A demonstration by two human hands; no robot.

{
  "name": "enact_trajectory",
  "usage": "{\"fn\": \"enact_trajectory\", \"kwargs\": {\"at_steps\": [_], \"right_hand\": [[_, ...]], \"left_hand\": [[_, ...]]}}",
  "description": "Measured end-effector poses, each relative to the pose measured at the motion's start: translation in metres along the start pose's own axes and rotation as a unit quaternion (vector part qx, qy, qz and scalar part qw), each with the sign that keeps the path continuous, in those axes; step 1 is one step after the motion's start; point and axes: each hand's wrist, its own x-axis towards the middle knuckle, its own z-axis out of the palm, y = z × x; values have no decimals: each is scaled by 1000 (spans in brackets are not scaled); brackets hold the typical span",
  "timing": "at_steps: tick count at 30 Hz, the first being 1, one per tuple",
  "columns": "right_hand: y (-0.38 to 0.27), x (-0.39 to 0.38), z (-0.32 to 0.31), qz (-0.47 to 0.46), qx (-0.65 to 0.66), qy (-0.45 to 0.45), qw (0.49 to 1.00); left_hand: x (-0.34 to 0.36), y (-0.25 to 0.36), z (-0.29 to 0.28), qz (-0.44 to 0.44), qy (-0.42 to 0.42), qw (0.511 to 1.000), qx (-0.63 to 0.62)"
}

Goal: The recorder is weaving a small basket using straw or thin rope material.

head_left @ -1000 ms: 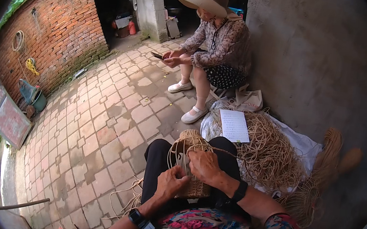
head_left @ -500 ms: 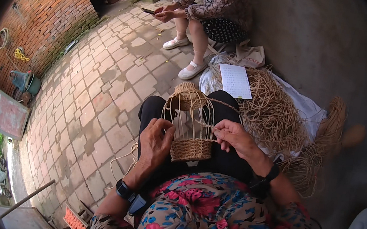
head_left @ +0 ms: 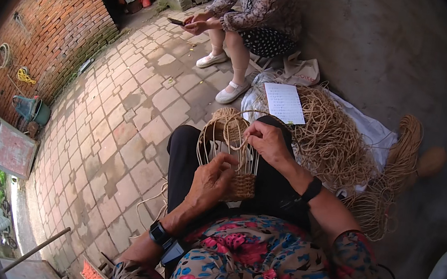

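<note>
A part-woven basket [head_left: 241, 185] of tan cord rests between my black-trousered knees [head_left: 180, 148], with a woven band at the near end, long bare strands and a woven piece at the far end. My left hand [head_left: 211, 177] curls its fingers at the strands on the basket's near left, partly covering the band; what exactly it grips is unclear. Higher on the right, my right hand [head_left: 264, 144] pinches a cord near the tops of the strands. Beyond my right knee, loose tan cord [head_left: 328, 147] lies heaped on a white sheet [head_left: 377, 124], under a white written page [head_left: 284, 102].
Another person [head_left: 264, 16] sits ahead, both hands at a phone [head_left: 176, 21]. A cloth bag [head_left: 301, 71] lies beside them. Paving [head_left: 102, 169] stretches left to a brick wall [head_left: 53, 29] and green bucket [head_left: 41, 113]. A pale round object [head_left: 441, 278] is at right.
My left hand has moved right across the basket's front. My right hand has risen leftward to the top of the strands. The view has tilted down since a second ago.
</note>
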Motion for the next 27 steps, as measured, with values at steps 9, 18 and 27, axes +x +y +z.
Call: {"fn": "enact_trajectory", "kwargs": {"at_steps": [9, 18, 27], "right_hand": [[-3, 0, 38, -63, -303, 75, 948], [-6, -67, -9, -97, -461, 69, 879], [-20, -42, -1, -225, -569, -36, 790]], "left_hand": [[-3, -29, -23, -43, 24, 997, -66], [-8, -1, -19, 106, 58, 973, 197], [72, -15, -56, 195, 248, 872, 375]]}}
